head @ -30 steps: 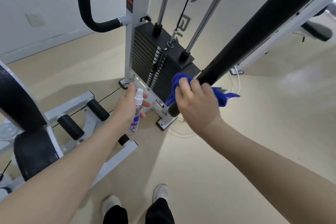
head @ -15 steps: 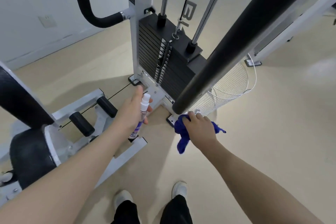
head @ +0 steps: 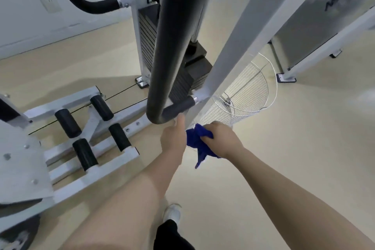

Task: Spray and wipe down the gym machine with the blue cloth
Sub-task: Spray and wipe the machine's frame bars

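Observation:
The gym machine has a thick black padded bar [head: 172,46] that runs down and curves into a short grip at the white frame post [head: 233,36]. Just below that curve, my left hand [head: 173,139] is closed with its back toward me; only a sliver of the white spray bottle cap [head: 175,121] shows above it. My right hand [head: 221,138] is beside it, bunching the blue cloth [head: 197,143], whose tail hangs down. The cloth lies against the foot of the white post, apart from the black bar.
The black weight stack [head: 182,81] stands behind the bar. Several black foot rollers [head: 67,123] on a white base frame [head: 105,168] lie to the left. A white wire basket [head: 245,95] sits on the floor right of the post. My shoe [head: 172,212] is below.
My right hand came off the black bar with the cloth and dropped to the foot of the post. My left hand moved right beside it, and the view shifted closer to the bar.

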### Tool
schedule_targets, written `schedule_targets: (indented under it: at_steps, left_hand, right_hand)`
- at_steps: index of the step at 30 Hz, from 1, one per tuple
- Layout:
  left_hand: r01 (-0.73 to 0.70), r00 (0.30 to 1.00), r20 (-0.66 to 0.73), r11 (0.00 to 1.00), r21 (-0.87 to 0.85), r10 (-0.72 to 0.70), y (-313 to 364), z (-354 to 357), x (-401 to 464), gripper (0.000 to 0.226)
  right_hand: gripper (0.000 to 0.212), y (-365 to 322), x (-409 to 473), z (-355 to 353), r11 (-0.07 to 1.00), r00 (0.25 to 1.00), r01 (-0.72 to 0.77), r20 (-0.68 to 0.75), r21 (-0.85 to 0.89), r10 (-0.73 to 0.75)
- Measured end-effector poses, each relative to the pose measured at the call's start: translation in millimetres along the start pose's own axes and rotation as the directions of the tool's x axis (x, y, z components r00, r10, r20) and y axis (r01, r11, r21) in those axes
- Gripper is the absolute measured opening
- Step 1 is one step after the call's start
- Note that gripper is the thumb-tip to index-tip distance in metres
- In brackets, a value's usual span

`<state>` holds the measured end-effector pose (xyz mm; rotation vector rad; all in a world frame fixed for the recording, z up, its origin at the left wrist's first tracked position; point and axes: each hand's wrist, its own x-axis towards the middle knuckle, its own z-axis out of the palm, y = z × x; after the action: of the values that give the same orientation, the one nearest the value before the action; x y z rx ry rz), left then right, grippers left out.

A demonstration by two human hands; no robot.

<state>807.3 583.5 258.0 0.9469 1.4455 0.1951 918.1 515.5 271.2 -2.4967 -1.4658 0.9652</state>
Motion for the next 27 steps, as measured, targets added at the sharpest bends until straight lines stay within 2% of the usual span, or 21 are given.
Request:
schedule_targets:
  at_steps: [4, 7, 10, 12, 17, 19, 22, 24, 27]
  left_hand:
    - [-0.061, 0.994, -0.088, 0.998, -0.033, 0.057, 16, 32, 15, 0.042]
    - [-0.024, 0.991, -0.135, 0.999, -0.033, 0.019, 16, 34, 26, 0.034]
    - [0.077, 0.974, -0.212, 0.997, -0.012, -0.078, 11, 27, 35, 0.034]
    - [0.109, 0.966, -0.237, 0.994, 0.009, -0.103, 8, 24, 40, 0.036]
    - [0.07, 0.974, -0.217, 0.997, 0.022, -0.064, 5, 23, 46, 0.033]
    - [0.041, 0.982, -0.186, 0.999, 0.028, -0.035, 5, 25, 40, 0.04]
    - [0.034, 0.996, -0.087, 0.994, 0.107, -0.025, -2, 15, 29, 0.051]
    - [-0.078, 0.996, -0.012, 0.966, 0.245, 0.083, -14, -5, 24, 0.049]
    - [-0.129, 0.986, -0.033, 0.865, 0.485, 0.165, -31, -43, 24, 0.043]
  right_hand:
    - [0.012, 14, 12, 1, 0.998, 0.996, 0.049, -0.072, 0.041, -0.046]
    - [0.012, 21, 32, 5, 0.992, 0.981, -0.021, -0.187, 0.121, 0.043]
    - [0.013, 21, 50, 12, 0.956, 0.95, 0.01, -0.302, 0.294, 0.083]
    - [0.015, 20, 59, 17, 0.943, 0.932, 0.029, -0.35, 0.332, 0.095]
    - [0.014, 13, 74, 24, 0.924, 0.899, 0.008, -0.408, 0.382, 0.16]
    - [0.013, 12, 77, 23, 0.926, 0.882, 0.016, -0.443, 0.376, 0.164]
    - [0.028, 9, 83, 21, 0.951, 0.84, 0.039, -0.525, 0.307, 0.136]
    - [0.037, 1, 91, 25, 0.976, 0.823, 0.05, -0.563, 0.213, 0.08]
    - [0.038, -17, 104, 36, 0.986, 0.821, 0.032, -0.567, 0.166, 0.069]
